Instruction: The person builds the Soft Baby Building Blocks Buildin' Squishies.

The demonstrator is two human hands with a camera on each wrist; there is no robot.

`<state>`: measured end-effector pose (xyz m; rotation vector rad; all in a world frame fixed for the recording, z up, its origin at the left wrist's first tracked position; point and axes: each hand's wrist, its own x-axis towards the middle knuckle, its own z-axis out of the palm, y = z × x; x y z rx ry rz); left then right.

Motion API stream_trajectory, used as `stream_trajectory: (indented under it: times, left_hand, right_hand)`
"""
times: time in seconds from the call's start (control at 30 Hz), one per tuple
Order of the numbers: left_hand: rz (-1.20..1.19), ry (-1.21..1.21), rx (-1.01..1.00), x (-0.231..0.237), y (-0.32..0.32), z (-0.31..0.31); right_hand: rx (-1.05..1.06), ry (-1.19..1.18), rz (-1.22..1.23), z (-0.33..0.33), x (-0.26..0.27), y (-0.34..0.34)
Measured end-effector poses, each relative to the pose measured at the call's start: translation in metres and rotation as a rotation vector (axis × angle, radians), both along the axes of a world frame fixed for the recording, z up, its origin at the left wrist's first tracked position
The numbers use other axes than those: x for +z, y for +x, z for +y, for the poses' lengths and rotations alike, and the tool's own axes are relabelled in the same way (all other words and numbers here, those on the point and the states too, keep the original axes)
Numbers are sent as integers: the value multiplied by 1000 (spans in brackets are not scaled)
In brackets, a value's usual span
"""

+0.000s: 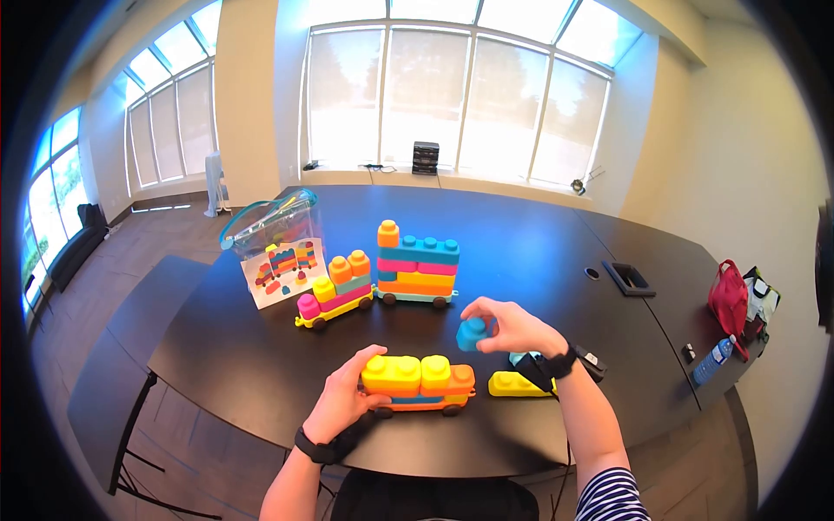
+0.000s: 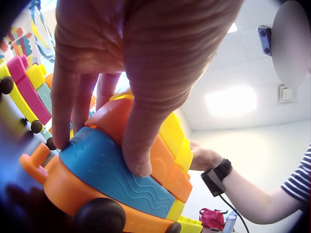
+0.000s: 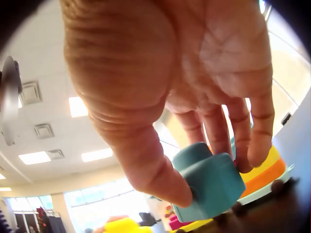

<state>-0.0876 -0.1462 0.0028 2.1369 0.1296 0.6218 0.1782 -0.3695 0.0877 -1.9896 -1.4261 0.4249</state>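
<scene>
My left hand (image 1: 344, 398) grips the left end of an orange toy wagon stacked with building blocks. In the left wrist view the thumb presses a wavy-patterned blue block (image 2: 114, 162), which sits on the orange wagon base (image 2: 63, 189). Yellow blocks (image 1: 393, 375) top the stack. To the right, my right hand (image 1: 526, 332) pinches a small teal block (image 1: 471, 334) between thumb and fingers, raised above the table. Its single stud points up in the right wrist view, where the thumb (image 3: 167, 187) lies against its near side.
A long yellow block (image 1: 517, 385) lies under the right forearm. Behind stand a small block train car (image 1: 337, 300) and a taller teal-based one (image 1: 417, 282). A clear bag (image 1: 282, 260) with a picture card stands back left; a water bottle (image 1: 714, 360) and red bag (image 1: 728, 295) lie far right.
</scene>
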Motion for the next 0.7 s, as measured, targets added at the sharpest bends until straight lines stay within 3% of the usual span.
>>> stream_trajectory:
  times: [0.13, 0.53, 0.7]
  left_hand:
    - [21, -13, 6, 2, -1, -2]
    - [66, -108, -10, 4, -2, -2]
    - [26, -37, 4, -1, 0, 0]
  right_hand:
    - [178, 5, -30, -11, 4, -31]
    - [91, 10, 116, -15, -21, -49]
    - [91, 41, 193, -15, -27, -46]
